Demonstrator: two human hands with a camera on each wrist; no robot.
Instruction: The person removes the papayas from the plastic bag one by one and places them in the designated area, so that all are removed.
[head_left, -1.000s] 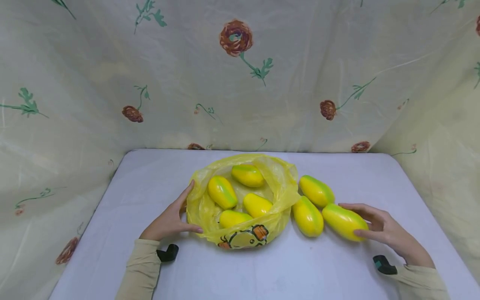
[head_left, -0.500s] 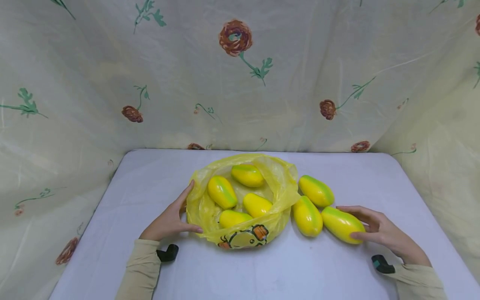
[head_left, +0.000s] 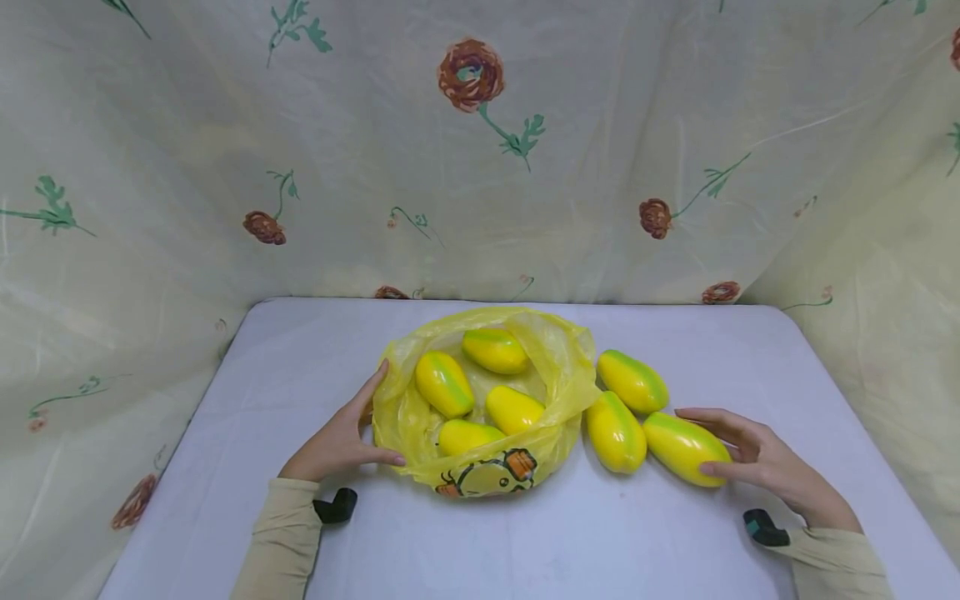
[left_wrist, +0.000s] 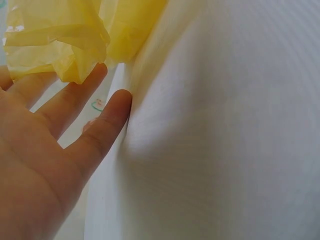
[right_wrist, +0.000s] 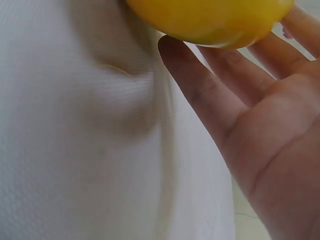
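A yellow plastic bag [head_left: 562,442] with a cartoon face on its front stands with its mouth wide. Inside lie several glossy yellow fruits [head_left: 444,385] with green streaks, shaped like papayas or mangoes. My left hand [head_left: 341,429] rests against the bag's left side, its fingers spread and nearly straight in the left wrist view, touching the plastic [left_wrist: 55,45]. To the right, my right hand [head_left: 765,458] cups the end of one such fruit [head_left: 682,446], thumb on the near side, fingers on the far side. The right wrist view shows these fingers straight beneath the fruit [right_wrist: 210,20].
Two more yellow fruits, a far one [head_left: 632,382] and a near one [head_left: 615,433], lie between the bag and the right hand's fruit. A pale cloth covers the table [head_left: 525,550]. Behind hangs a flower-printed curtain [head_left: 585,217].
The right hand and its fruit have shifted slightly left and nearer since a second ago, then stayed nearly still. The left hand and bag have not visibly moved.
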